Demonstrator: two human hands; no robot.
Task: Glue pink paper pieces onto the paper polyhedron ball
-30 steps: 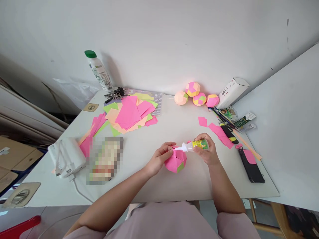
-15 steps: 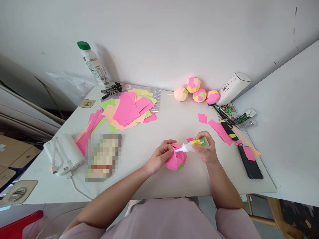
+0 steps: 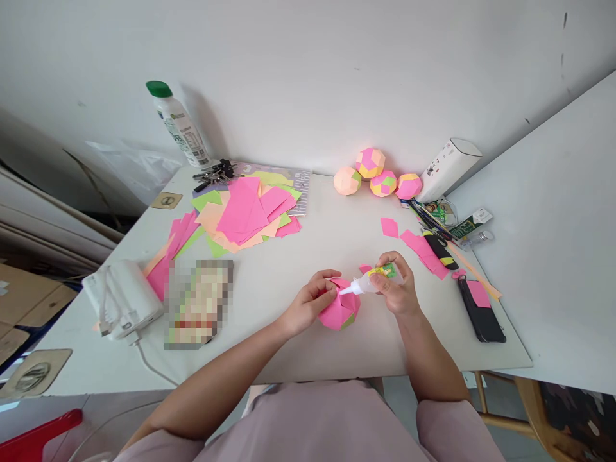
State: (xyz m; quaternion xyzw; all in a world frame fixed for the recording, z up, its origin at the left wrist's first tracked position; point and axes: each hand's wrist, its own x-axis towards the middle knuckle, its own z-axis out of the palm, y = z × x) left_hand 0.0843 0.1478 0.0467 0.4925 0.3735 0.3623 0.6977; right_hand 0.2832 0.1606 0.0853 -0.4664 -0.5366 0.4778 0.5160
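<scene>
A pink faceted paper ball [image 3: 335, 316] with a light green patch is near the table's front edge. My left hand [image 3: 312, 300] grips its upper left side with fingers and thumb. In my right hand [image 3: 398, 285] is a clear glue bottle [image 3: 369, 283] with a yellow and green label, tilted so its white nozzle points left. The nozzle tip is at the ball's top, close to my left fingertips. Just behind the bottle lies a small pink paper piece [image 3: 366, 269].
Coloured paper sheets [image 3: 245, 215] are heaped at the back left, near keys and a green-capped bottle [image 3: 180, 128]. Finished-looking paper balls [image 3: 347, 181] line the wall. Pink slips [image 3: 423, 251], a cutter and a black case [image 3: 482, 317] lie right; a white power bank [image 3: 126, 298] left.
The view has shifted very slightly. The glue bottle has turned a little in my right hand, with its nozzle still at the ball. My left hand keeps its hold.
</scene>
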